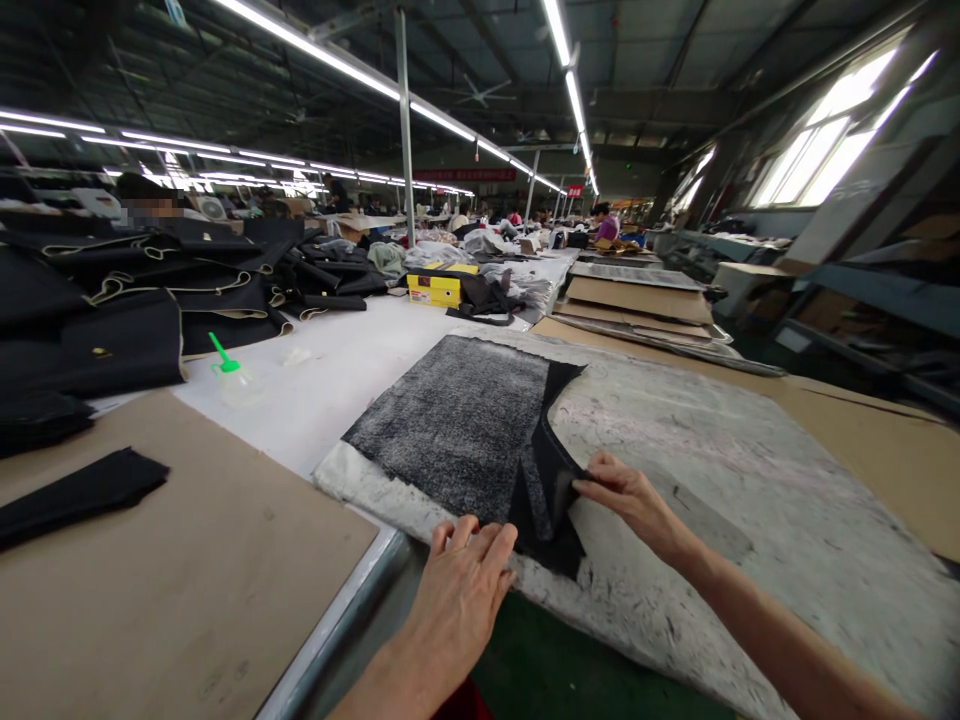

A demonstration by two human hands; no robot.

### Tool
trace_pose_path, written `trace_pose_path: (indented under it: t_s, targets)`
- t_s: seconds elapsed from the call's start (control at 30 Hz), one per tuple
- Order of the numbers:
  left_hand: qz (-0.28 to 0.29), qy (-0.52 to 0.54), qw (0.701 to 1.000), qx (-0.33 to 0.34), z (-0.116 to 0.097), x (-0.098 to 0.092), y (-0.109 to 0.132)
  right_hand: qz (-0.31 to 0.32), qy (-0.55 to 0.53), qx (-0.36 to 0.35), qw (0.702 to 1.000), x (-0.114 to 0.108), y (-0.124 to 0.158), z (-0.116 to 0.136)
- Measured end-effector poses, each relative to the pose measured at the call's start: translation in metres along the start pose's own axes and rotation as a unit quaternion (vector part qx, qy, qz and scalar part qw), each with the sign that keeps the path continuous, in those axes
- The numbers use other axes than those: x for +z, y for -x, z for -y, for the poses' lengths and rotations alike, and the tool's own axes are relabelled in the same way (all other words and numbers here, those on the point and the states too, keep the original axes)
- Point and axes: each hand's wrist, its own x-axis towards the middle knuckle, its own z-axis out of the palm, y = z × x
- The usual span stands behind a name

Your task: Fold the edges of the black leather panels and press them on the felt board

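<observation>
Peeling a black fabric piece (551, 470) off the glue-smeared board (750, 480) on our desk (337, 370), we pinch its edge in the right hand (626, 497); our left hand (461, 580) lies flat, fingers apart. The piece is half lifted, its lower end still down.

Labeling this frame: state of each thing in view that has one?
left hand: flat, pressing fabric's near edge
right hand: pinching folded edge
black fabric piece: flat, right edge peeled up
green-capped bottle: upright, capped
yellow box: closed
</observation>
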Motion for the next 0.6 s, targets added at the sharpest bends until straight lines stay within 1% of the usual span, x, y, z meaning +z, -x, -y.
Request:
trace_pose_path:
  t_s: [0.03, 0.1, 0.2, 0.3, 0.37, 0.5, 0.6]
  targets:
    - [0.0, -0.004, 1.0, -0.001, 0.0, 0.0, 0.0, -0.051, -0.031, 0.004, 0.998, -0.002, -0.002, 0.0]
    - [0.0, -0.012, 1.0, -0.002, -0.001, 0.001, -0.001, -0.129, -0.08, 0.017, 0.988, -0.012, -0.009, 0.001]
    - [-0.005, -0.018, 1.0, -0.002, -0.001, 0.004, -0.002, -0.208, -0.141, 0.031, 0.967, -0.038, -0.026, 0.001]
    - [-0.009, -0.016, 1.0, -0.006, -0.001, 0.007, -0.004, -0.299, -0.204, 0.032, 0.932, -0.071, -0.046, 0.002]
    - [-0.01, -0.016, 1.0, -0.006, -0.001, 0.009, -0.006, -0.35, -0.227, 0.035, 0.908, -0.092, -0.058, 0.003]
    - [-0.009, -0.011, 1.0, -0.009, -0.001, 0.01, -0.009, -0.438, -0.226, 0.055, 0.868, -0.139, -0.078, 0.005]
    - [-0.008, -0.008, 1.0, -0.01, 0.002, 0.011, -0.011, -0.528, -0.214, 0.062, 0.82, -0.179, -0.089, 0.004]
